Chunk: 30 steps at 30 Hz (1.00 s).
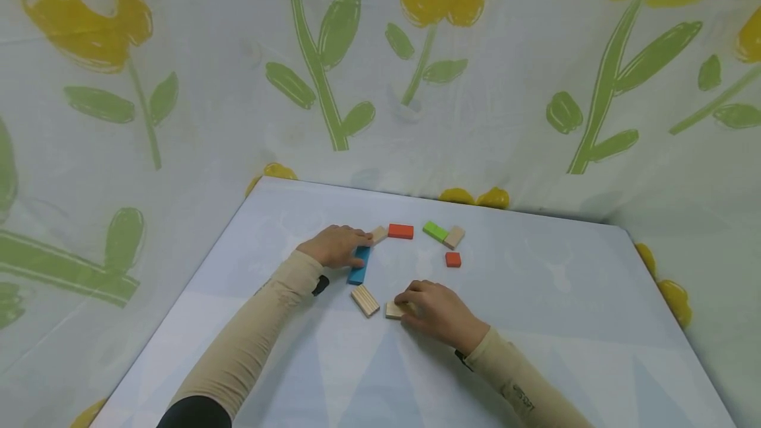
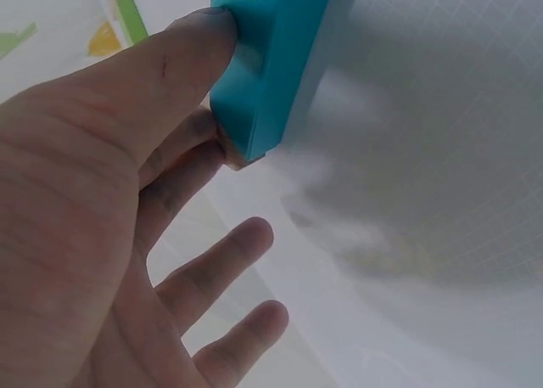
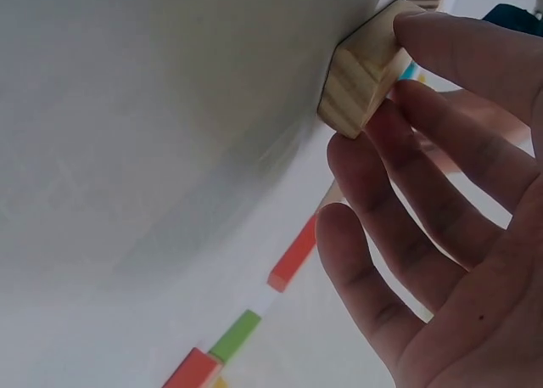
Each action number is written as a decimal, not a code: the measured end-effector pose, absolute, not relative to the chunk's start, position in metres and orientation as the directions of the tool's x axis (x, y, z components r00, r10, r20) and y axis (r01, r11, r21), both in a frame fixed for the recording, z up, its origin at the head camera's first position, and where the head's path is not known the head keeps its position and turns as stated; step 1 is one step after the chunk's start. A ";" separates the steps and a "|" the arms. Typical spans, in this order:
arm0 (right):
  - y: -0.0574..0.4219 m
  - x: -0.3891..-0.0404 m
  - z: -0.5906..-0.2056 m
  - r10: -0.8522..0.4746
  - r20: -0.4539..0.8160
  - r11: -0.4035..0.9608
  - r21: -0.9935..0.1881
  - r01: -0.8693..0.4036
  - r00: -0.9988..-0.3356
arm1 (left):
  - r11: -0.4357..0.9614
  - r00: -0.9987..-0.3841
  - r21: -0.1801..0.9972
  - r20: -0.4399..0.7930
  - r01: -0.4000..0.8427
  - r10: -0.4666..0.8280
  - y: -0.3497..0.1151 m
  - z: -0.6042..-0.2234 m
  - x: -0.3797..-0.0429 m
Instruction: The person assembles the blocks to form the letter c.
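Note:
My left hand [image 1: 337, 246] is at a long blue block [image 1: 359, 265]. In the left wrist view, its thumb lies along one side of the blue block [image 2: 276, 57], and two fingers bend in at the end, by a bit of plain wood. The other two fingers stretch out loosely. A plain wooden block [image 1: 379, 234] sits just past those fingertips. My right hand [image 1: 438, 311] pinches another plain wooden block [image 1: 394, 310] at the near side; the right wrist view shows this wooden block [image 3: 361, 74] between thumb and fingers, low over the tabletop.
A grooved wooden block [image 1: 365, 300] lies between the hands. Farther back are a long red block [image 1: 401, 231], a green block [image 1: 435, 231] against a plain wooden block [image 1: 454, 237], and a small red block [image 1: 453, 259]. Together they form a rough ring on the white table [image 1: 535, 269].

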State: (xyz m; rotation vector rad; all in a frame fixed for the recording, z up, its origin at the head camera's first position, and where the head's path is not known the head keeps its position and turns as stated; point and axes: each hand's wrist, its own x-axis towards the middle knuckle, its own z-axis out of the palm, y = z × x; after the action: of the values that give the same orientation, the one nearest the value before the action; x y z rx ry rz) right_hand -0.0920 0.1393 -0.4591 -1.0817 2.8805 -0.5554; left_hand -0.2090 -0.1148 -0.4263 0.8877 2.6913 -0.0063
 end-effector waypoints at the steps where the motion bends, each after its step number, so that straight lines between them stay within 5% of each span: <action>1: 0.139 -0.092 -0.459 -0.642 0.106 0.697 -0.331 -0.636 -0.759 | 0.806 -0.759 0.091 -0.288 0.585 0.584 -0.115 -0.426 -0.209; 30: 0.128 -0.090 -0.459 -0.669 0.115 0.672 -0.328 -0.664 -0.734 | 0.800 -0.757 0.096 -0.273 0.593 0.594 -0.116 -0.427 -0.211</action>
State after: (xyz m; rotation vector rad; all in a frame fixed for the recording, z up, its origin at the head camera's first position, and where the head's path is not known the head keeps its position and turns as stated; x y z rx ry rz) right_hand -0.0901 0.1284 -0.4591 -1.1395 2.8590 -0.5515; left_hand -0.2108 -0.1161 -0.4274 0.9108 2.6986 0.0051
